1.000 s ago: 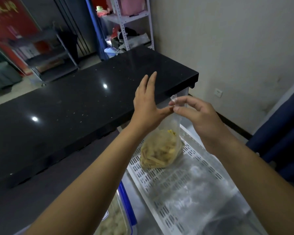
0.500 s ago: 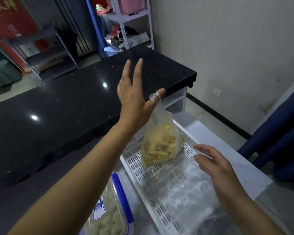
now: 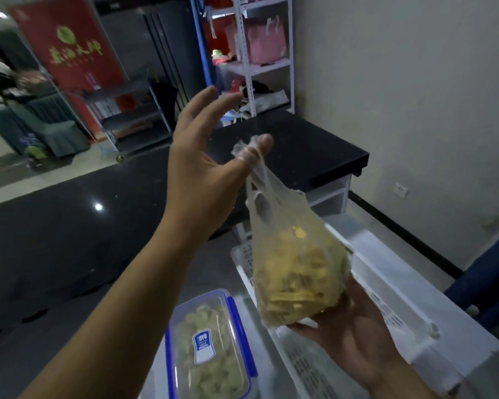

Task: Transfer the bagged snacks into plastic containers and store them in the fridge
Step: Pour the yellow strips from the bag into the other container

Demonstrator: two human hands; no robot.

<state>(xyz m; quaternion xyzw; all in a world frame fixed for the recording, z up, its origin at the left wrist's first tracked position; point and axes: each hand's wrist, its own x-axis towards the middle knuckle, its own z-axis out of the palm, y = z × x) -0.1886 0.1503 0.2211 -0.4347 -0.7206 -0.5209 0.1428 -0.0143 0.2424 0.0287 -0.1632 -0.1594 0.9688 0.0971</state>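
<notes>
Both hands share the bag (image 3: 296, 272): left hand (image 3: 205, 174) splayed, handle looped on its thumb, right hand (image 3: 349, 326) open, cupping underneath so it hangs steady.

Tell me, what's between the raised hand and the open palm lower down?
In the head view, the clear snack bag spans that stretch: its handle loops over the left hand's thumb, and its bottom rests on the right hand.

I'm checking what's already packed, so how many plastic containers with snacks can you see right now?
1. The plastic container, lid on and blue clips at its sides, lies low in view beneath the left forearm. The other snacks are in the bag. More may sit outside the view.
</notes>
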